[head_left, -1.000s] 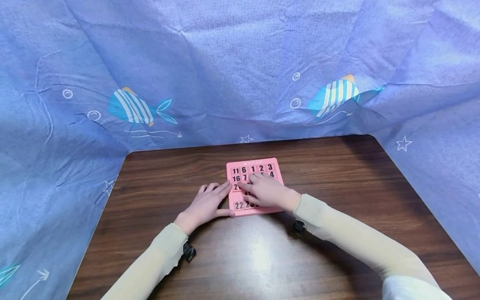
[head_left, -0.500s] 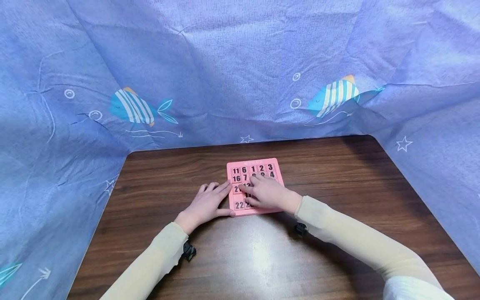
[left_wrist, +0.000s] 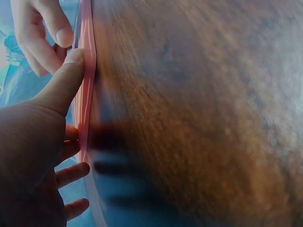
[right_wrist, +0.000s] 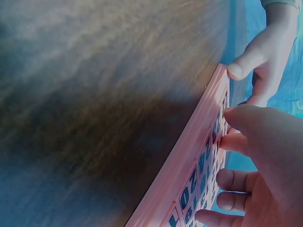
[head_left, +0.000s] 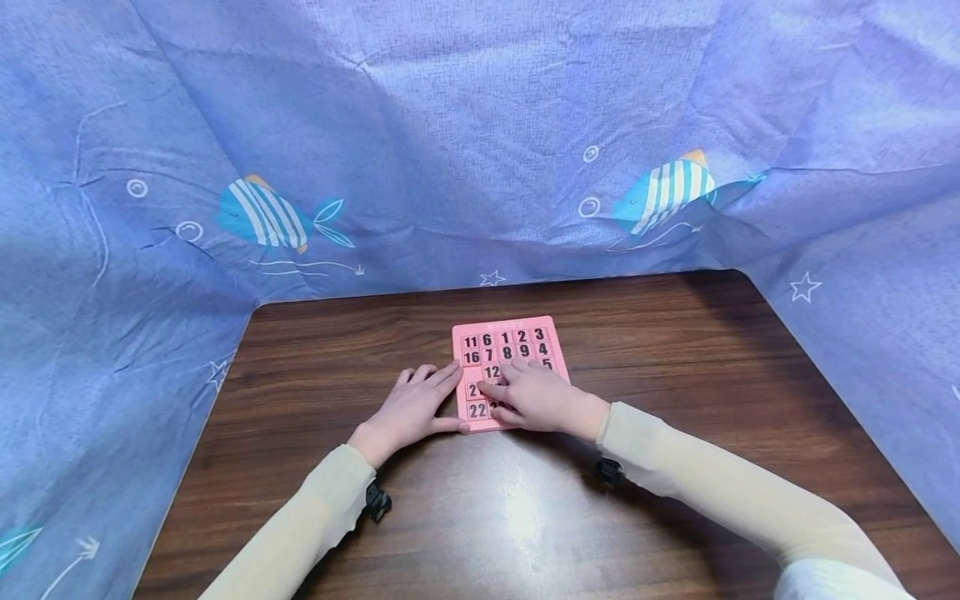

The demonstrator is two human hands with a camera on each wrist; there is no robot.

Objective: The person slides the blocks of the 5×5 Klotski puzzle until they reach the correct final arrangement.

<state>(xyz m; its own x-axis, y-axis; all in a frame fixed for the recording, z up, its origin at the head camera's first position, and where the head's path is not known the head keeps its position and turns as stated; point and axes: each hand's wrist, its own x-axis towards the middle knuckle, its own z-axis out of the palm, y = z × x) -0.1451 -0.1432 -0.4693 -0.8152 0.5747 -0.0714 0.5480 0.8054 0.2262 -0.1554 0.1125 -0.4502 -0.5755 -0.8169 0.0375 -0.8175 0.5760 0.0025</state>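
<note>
A pink number slide puzzle (head_left: 502, 326) lies flat on the table, its square tiles marked with black numbers. My left hand (head_left: 405, 419) rests at its left side, the thumb on the near left corner and a fingertip on the left edge. My right hand (head_left: 542, 397) is over the near right part, with its index fingertip touching the 21 tile (head_left: 473, 390) in the left column. Directly above that tile is a gap in the grid. Several tiles are hidden beneath the right hand. In the right wrist view, the puzzle's near edge (right_wrist: 177, 163) runs diagonally below the fingers.
The dark wood table (head_left: 337, 333) extends around the puzzle, with a bright light reflection near its front. A blue cloth (head_left: 465, 150) printed with fish hangs behind and at both sides. A black wrist device (head_left: 377, 502) sits on the left sleeve.
The right hand has moved a little toward the near side, and the 21 tile has slid down the left column, leaving a gap above it. The left hand has stayed in place.
</note>
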